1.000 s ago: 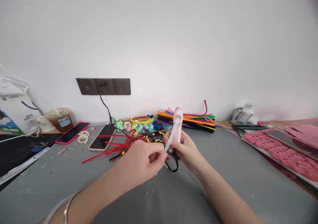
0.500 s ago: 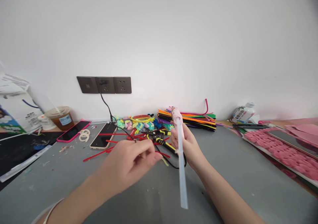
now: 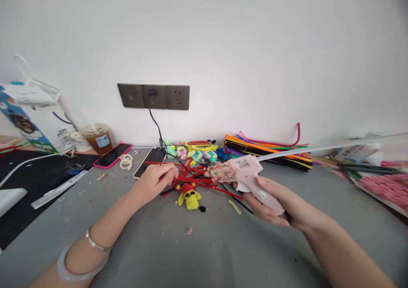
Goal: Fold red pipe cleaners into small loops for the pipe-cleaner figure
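My right hand [image 3: 274,203] grips the handle of a pink hot glue gun [image 3: 250,175], its nozzle pointing left and crusted with glue. A long translucent glue stick [image 3: 306,151] runs out of its back to the right. Loosely curled, my left hand [image 3: 156,181] is over the red pipe cleaners [image 3: 188,178] beside a phone [image 3: 145,162]; whether anything is within its fingers is hidden. Between the hands lies a small yellow figure with a red hat [image 3: 191,201], with a black pompom-like bit [image 3: 202,209] beside it.
Bundled coloured pipe cleaners [image 3: 270,152] and small fuzzy pieces [image 3: 191,152] lie along the wall. A black cable [image 3: 156,124] hangs from the socket [image 3: 153,96] to the table. A drink cup [image 3: 98,139], pink-edged phone [image 3: 113,155] and paper bag [image 3: 47,122] stand left; pink fuzzy material [image 3: 385,188] lies right.
My right hand has swung the glue gun from pointing at the wall to pointing left. My left hand has drawn back to the left, and the yellow figure now shows on the table.
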The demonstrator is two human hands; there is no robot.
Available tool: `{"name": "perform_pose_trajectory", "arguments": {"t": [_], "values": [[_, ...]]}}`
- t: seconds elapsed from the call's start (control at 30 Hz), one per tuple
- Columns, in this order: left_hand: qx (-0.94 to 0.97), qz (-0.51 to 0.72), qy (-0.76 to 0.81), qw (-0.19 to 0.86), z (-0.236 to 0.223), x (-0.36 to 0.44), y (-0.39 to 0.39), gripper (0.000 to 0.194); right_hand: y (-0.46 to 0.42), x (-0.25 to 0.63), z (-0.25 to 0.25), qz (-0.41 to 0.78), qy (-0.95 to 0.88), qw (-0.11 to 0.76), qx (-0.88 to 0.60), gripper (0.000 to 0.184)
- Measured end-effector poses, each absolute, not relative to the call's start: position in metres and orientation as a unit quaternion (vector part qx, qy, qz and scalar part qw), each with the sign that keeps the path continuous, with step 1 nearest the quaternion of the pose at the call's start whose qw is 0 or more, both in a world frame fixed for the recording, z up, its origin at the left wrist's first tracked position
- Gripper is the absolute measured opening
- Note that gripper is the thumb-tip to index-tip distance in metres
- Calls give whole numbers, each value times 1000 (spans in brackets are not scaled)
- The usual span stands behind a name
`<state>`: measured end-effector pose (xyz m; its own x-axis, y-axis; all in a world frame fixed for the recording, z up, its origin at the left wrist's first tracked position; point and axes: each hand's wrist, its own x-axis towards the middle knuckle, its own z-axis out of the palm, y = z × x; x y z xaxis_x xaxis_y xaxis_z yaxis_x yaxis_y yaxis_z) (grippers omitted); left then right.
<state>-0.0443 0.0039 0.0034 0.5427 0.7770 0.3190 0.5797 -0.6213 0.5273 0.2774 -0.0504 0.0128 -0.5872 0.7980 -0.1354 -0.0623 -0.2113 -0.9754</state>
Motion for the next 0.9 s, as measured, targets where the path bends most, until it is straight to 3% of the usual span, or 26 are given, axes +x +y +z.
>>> {"name": "perform_pose_trajectory", "arguments": {"t": [0.2, 0.33, 0.9], "values": [[886, 245, 360, 157, 2, -45, 7, 35, -57, 279, 6, 718, -527, 208, -406, 52], [898, 224, 349, 149, 3, -44, 5, 38, -58, 275, 2, 716, -519, 204, -421, 44], [893, 184, 357, 202, -3, -44, 11, 31, -60, 270, -5, 718, -531, 174, -416, 45]]}}
